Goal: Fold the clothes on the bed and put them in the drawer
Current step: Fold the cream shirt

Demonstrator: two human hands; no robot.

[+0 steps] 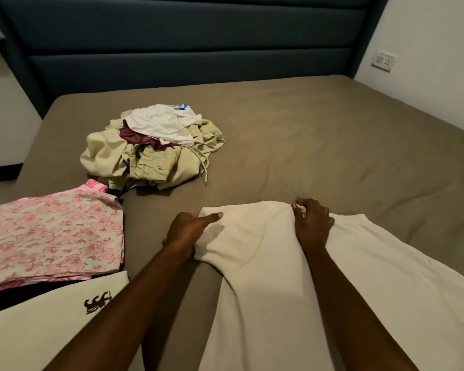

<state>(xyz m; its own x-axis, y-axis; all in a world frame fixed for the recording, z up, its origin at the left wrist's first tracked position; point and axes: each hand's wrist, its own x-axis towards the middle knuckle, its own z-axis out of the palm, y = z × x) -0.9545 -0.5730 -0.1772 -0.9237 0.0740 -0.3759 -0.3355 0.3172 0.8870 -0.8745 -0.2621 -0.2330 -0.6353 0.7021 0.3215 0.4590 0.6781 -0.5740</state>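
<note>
1. A cream cotton T-shirt (265,263) lies flat on the olive-brown bed sheet (319,135), nearer than the crumpled clothes pile (153,145).
2. The left hand (188,231) pinches its sleeve edge.
3. The right hand (312,223) pinches its collar.

Cream shirt (265,263) — soft matt cloth
</note>
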